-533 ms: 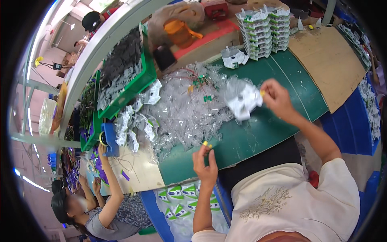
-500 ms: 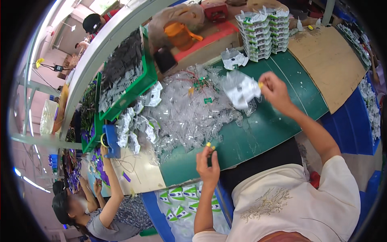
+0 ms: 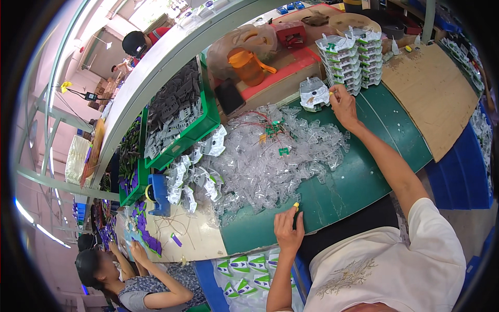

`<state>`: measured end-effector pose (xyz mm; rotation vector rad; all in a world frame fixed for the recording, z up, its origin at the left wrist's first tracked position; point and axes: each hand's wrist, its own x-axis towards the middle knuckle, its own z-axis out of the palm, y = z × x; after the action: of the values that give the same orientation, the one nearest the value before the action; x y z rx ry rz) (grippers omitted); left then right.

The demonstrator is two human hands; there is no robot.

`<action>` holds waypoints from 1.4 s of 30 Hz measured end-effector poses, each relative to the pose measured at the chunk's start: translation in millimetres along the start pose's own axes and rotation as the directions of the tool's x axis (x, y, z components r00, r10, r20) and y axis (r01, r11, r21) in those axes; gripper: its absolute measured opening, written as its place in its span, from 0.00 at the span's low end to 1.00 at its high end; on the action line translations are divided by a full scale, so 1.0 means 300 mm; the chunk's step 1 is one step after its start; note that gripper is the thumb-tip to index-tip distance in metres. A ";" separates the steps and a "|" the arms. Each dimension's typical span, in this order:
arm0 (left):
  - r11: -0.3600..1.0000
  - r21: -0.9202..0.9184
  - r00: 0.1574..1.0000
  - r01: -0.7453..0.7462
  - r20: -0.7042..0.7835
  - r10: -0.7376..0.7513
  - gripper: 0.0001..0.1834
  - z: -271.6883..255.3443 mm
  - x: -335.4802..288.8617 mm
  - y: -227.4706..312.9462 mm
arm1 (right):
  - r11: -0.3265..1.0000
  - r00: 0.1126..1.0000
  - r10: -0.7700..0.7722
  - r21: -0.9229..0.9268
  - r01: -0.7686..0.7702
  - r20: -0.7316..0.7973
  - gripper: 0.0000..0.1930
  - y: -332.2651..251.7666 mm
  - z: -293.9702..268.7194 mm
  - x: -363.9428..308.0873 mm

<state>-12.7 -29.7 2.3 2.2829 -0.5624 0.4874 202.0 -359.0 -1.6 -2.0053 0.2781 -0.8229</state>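
Observation:
My right hand (image 3: pixel 344 108) reaches to the far side of the green table, its fingers closed at the right edge of a white plastic housing (image 3: pixel 314 95) with a clear upper part. This housing sits beside the tall stacks of similar housings (image 3: pixel 338 65); whether another lies under it, I cannot tell. Nearer to me, my left hand (image 3: pixel 289 231) hovers at the table's front edge, holding nothing visible, thumb apart from the fingers. A yellow cover shows on a fingertip of each hand. Between the hands and the green crate spreads a heap of clear plastic parts (image 3: pixel 270 161).
At the left stand a green crate (image 3: pixel 212 117) of grey parts and a blue tape dispenser (image 3: pixel 158 195). Cardboard (image 3: pixel 416 93) covers the table's right end. An orange cup (image 3: pixel 247 67) stands at the back. A co-worker (image 3: pixel 156 281) works at the lower left.
My right hand has carried the white housing away from me, to the place beside the stacks. My left hand stays near the front edge. The whole view has shifted somewhat.

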 end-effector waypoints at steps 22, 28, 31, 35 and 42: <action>0.998 0.054 0.998 0.023 -0.056 -0.020 0.13 0.017 -0.003 0.007 | 0.376 0.266 -0.859 0.892 -0.250 0.437 0.03 -1.001 -0.638 -0.178; 0.999 0.042 0.999 0.008 -0.053 -0.006 0.13 0.030 0.010 0.020 | 0.176 0.348 -0.909 0.968 -0.177 0.229 0.05 -0.983 -0.553 -0.190; 0.999 0.048 0.998 0.015 -0.054 -0.012 0.12 0.021 0.010 0.013 | 0.176 0.409 -0.864 0.938 -0.299 0.293 0.04 -0.989 -0.554 -0.232; 0.998 0.052 0.997 0.029 -0.072 -0.025 0.12 0.008 0.010 0.016 | 0.155 0.464 -0.796 0.872 -0.463 0.388 0.04 -0.988 -0.559 -0.251; 0.998 0.052 0.997 0.027 -0.068 -0.023 0.12 0.000 -0.013 -0.002 | 0.521 0.388 -0.653 0.758 -0.393 0.650 0.13 -0.830 -0.368 -0.221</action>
<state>-15.7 -28.2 0.0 2.3119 -0.4922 0.5709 49.7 -263.5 213.6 -1.1587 -0.9060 0.2596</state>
